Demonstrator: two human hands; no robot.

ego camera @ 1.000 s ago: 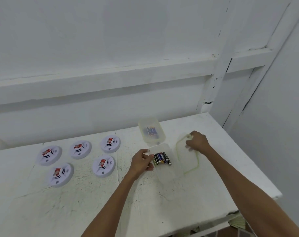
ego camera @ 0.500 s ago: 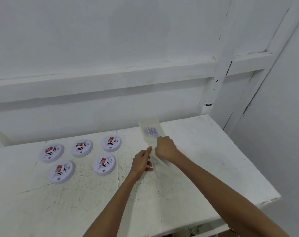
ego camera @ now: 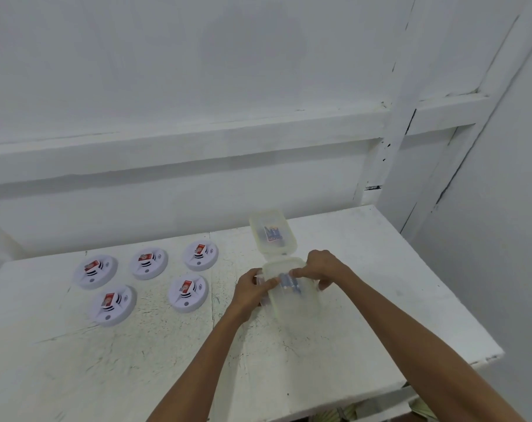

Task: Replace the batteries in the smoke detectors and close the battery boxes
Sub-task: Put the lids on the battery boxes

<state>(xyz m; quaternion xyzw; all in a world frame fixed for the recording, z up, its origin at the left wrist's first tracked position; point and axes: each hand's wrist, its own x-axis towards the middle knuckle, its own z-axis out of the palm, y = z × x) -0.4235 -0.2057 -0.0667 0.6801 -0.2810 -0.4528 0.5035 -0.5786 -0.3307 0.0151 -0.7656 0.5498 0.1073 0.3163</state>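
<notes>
Translucent battery box (ego camera: 299,313) on white table (ego camera: 380,269), left hand (ego camera: 248,288) gripping its side, right hand (ego camera: 323,266) apparently gripping its lid (ego camera: 284,267).

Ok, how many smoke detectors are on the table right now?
5 smoke detectors, grouped at the left: back-left, back-middle, back-right, front-left, front-right. None seems to be hidden.

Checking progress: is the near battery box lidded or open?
Lidded: lid covers near box, batteries showing through; left hand and right hand on it.
</notes>
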